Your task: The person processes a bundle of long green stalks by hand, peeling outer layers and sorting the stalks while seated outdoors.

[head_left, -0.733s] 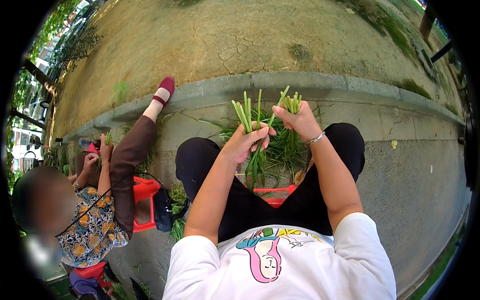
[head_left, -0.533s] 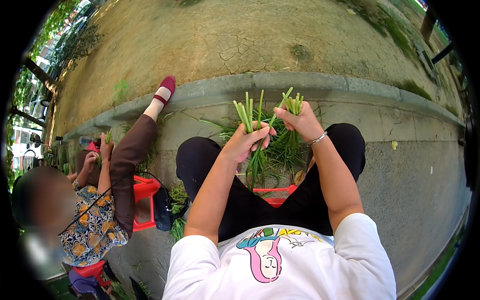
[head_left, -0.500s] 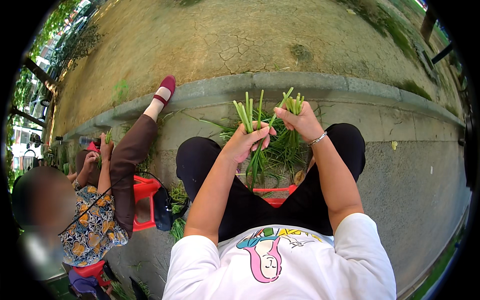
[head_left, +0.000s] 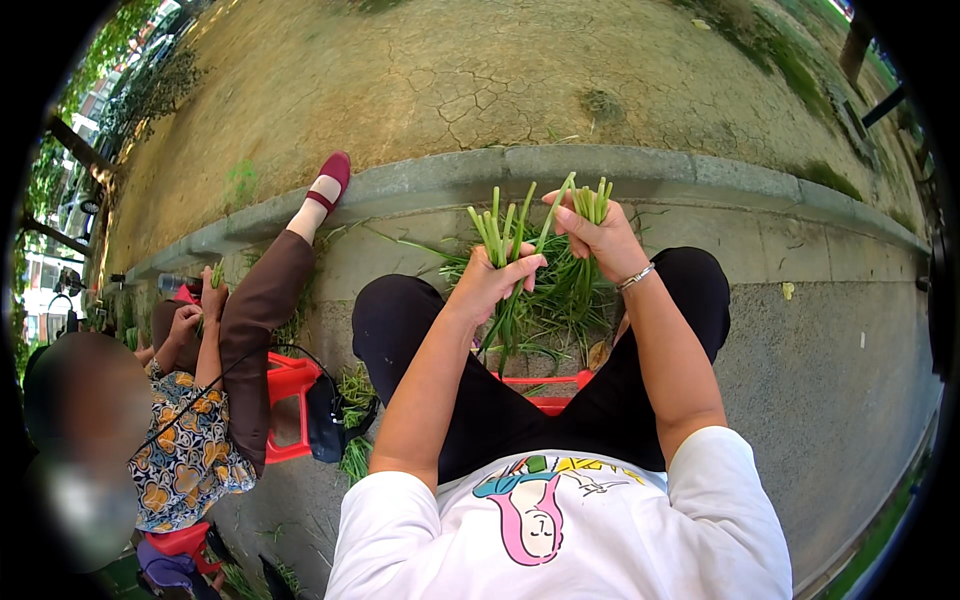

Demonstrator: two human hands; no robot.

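My left hand (head_left: 494,282) is closed round a bunch of green stalks (head_left: 494,236), cut ends upward and thin grass-like leaves hanging below. Slightly higher and to the right, my right hand (head_left: 600,240) is closed round another bunch of green stalks (head_left: 592,204). Between thumb and fingers it also pinches a single stalk (head_left: 556,208), which slants down toward the left bunch. Beneath both hands, between my knees, lies a heap of long thin greens (head_left: 575,300). The exact kind of plant is not certain.
A concrete kerb (head_left: 600,168) runs across ahead, with cracked earth (head_left: 480,90) beyond. Left of me a person in brown trousers (head_left: 255,320) sits handling greens. A red stool (head_left: 290,405), a black bag (head_left: 325,420) and loose greens (head_left: 355,455) are between us.
The single stalk has shifted slightly left and stands straighter in my right hand's pinch. My left fingers have curled in more closely round their bunch.
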